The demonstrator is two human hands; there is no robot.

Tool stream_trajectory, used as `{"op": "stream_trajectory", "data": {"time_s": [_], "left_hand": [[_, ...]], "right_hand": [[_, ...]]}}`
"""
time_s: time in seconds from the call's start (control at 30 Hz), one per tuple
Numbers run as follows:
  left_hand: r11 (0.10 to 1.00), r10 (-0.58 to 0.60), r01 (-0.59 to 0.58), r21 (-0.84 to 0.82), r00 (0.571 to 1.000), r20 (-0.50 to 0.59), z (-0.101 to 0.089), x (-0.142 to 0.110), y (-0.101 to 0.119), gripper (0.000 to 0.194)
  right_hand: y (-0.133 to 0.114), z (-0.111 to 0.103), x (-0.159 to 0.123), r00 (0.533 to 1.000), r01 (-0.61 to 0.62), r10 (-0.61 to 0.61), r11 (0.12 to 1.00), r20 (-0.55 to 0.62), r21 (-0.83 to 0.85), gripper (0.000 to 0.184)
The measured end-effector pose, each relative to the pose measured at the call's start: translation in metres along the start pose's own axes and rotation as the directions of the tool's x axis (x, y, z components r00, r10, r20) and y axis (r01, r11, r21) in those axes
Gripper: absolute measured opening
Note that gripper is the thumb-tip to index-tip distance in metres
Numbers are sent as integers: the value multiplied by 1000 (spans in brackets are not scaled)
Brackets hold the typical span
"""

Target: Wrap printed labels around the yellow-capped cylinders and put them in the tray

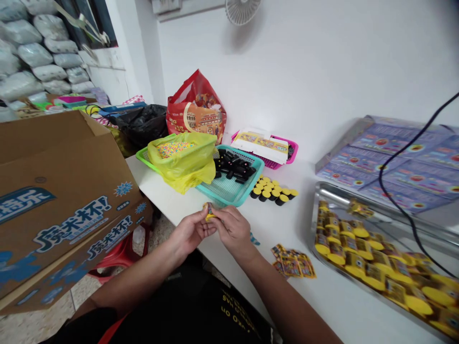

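Both hands meet over the table's front edge around a small yellow-lidded cup (209, 212) with a printed wrapper, partly hidden by fingers. My left hand (191, 230) pinches it from the left, palm turned up. From the right, my right hand (232, 228) has its thumb and fingers closed on the same cup. Just beyond the hands is a turquoise basket (229, 199) with black pieces (234, 167) in it. Yellow-lidded black cups (274, 188) stand grouped to its right. Flat printed wrappers (294, 263) lie in a loose pile right of my right hand.
A metal tray (317, 205) of wrapped cups is at the right, a black cable (383, 177) crossing above it. Purple boxes (387, 148) lie behind. A yellow bag of colourful beads (175, 149), a red bag (197, 112) and a pink basket (292, 150) line the back. A cardboard box (64, 210) stands left.
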State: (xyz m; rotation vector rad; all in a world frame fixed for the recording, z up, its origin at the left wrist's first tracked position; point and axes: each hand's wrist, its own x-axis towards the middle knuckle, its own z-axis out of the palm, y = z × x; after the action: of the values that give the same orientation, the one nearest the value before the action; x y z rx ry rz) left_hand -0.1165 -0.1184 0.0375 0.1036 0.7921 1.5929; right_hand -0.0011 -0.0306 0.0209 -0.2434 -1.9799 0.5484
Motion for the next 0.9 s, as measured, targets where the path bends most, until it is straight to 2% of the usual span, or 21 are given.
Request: {"op": "stream_trajectory", "data": {"time_s": [0.33, 0.5, 0.63, 0.7, 0.8, 0.9], "left_hand": [[1000, -6, 6, 12, 1000, -12, 2, 1, -1, 21], [1000, 24, -24, 18, 1000, -11, 3, -3, -2, 19], [996, 22, -21, 81, 1000, -6, 5, -7, -4, 16], [995, -6, 5, 98, 1000, 7, 4, -2, -3, 14], [986, -59, 61, 157, 998, -15, 3, 15, -2, 16], [970, -85, 81, 230, 996, 8, 4, 26, -10, 20]], "right_hand": [[-1, 1, 0, 999, -53, 53, 997, -9, 64, 13], [-2, -1, 1, 994, -16, 24, 997, 105, -77, 22], [-3, 2, -4, 986, -4, 35, 981, 163, -192, 15], [3, 4, -3, 973, 25, 44, 955, 227, -294, 16], [13, -2, -1, 919, 63, 115, 901, 377, -429, 17], [12, -15, -7, 904, 75, 153, 863, 399, -500, 29]]}}
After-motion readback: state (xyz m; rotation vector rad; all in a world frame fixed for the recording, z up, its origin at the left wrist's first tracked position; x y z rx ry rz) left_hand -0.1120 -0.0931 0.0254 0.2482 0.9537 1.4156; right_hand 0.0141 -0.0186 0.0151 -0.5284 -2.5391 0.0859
